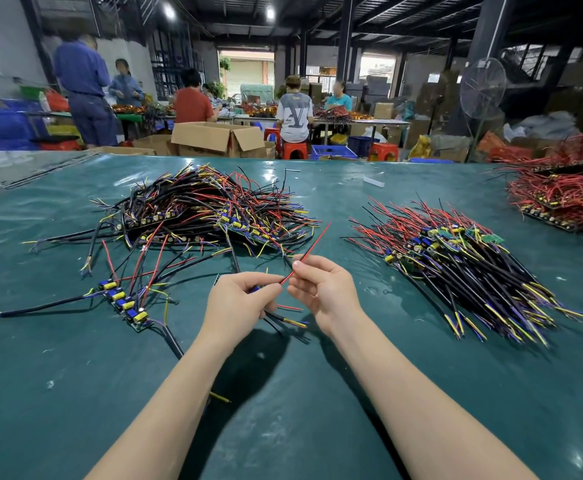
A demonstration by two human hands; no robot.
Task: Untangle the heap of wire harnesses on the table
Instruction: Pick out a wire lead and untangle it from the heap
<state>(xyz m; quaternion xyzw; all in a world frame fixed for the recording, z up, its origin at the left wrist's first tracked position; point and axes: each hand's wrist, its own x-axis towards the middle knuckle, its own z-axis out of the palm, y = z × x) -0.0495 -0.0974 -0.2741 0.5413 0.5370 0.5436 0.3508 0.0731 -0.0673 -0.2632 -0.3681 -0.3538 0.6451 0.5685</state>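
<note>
Low in the centre of the frame, the left hand point(245, 301) curls its fingers point(267, 289) round a small wire harness of black cables with yellow and blue tips point(285, 320). The cable ends stick out below the palm, just above the surface. Just beside it, the right hand point(321, 289) pinches a thin red wire point(312, 242) between thumb and forefinger. This wire runs from the left hand's fingertips up and to the right, its free end pointing toward the middle of the frame. Both hands hover a little above the teal plastic-covered surface point(318, 410), almost touching each other. The tangled heap of black, red, yellow and blue wire harnesses with small circuit boards point(207, 209) lies higher up, left of centre, apart from the fingers. One black cable from it trails down to just behind the left hand; whether it joins the held harness cannot be told. At the lower left lies a loose strip of green circuit boards with blue and yellow capacitors point(123, 303), its black leads spread out flat. Right of centre sits a neater pile of harnesses with wires laid roughly parallel point(456, 268), well apart from both hands. At the upper right edge is a mound of mostly red wires point(567, 199). Along the top, past the surface, people sit and stand at tables near an open brown cardboard box point(214, 138) and a round standing fan point(482, 88).
</note>
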